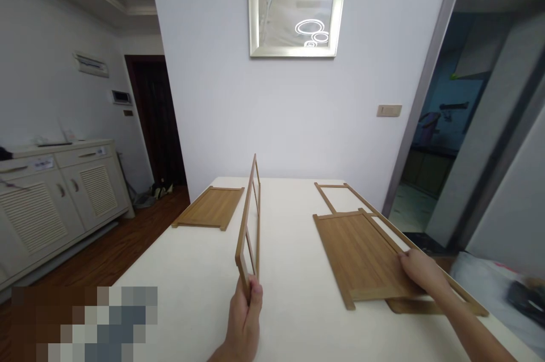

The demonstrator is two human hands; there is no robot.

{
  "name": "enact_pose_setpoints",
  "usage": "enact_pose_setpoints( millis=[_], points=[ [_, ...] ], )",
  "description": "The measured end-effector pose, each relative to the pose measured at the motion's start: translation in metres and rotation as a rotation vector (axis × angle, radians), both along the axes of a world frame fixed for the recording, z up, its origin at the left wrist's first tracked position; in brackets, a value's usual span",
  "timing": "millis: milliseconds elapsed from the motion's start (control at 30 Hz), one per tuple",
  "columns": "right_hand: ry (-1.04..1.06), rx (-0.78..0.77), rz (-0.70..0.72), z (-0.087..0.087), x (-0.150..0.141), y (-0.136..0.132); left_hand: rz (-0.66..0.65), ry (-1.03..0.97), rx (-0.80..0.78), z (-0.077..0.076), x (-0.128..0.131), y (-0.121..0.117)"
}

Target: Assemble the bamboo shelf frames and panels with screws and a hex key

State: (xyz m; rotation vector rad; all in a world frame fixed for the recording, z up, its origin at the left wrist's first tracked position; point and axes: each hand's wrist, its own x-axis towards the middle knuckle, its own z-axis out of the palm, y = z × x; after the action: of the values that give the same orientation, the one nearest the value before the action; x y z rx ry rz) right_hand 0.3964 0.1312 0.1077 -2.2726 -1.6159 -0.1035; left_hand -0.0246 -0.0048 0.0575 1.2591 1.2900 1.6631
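Observation:
My left hand (246,314) is closed round the near end of a wooden frame (242,237), which stands on edge above the table and has crossbars with open gaps between them. On the right, my right hand (419,271) grips the right edge of a wooden panel (361,254); my fingers under it are hidden. That panel overlaps a second open wooden frame (327,197) lying at the table's right side. Another wooden panel (208,207) lies flat at the far left of the table.
The white table (289,316) reaches to the wall, where a framed picture (293,53) and a light switch (389,110) are. At left stands a white cabinet (63,197). A doorway (434,95) opens at right, with a pale plastic bag (481,277) beside the table.

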Motion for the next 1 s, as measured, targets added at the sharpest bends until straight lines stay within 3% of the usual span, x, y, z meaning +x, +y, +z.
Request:
enact_pose_setpoints(
  millis=[133,333,600,800,1000],
  points=[
    [0.047,-0.023,0.057,0.02,-0.016,0.005,0.02,0.032,-0.006,-0.001,-0.006,0.002],
    [0.061,0.102,0.151,0.058,-0.052,0.002,0.102,0.067,-0.002,0.001,-0.021,0.01],
    [-0.065,0.31,0.501,0.109,-0.105,-0.02,0.116,-0.004,-0.027,0.005,-0.023,0.015],
    [-0.155,0.386,0.761,0.119,-0.117,-0.032,0.124,0.034,-0.032,0.01,-0.031,0.017],
    [-0.199,0.358,0.9,0.117,-0.124,-0.041,0.168,0.113,-0.022,0.012,-0.034,0.019]
  ],
)
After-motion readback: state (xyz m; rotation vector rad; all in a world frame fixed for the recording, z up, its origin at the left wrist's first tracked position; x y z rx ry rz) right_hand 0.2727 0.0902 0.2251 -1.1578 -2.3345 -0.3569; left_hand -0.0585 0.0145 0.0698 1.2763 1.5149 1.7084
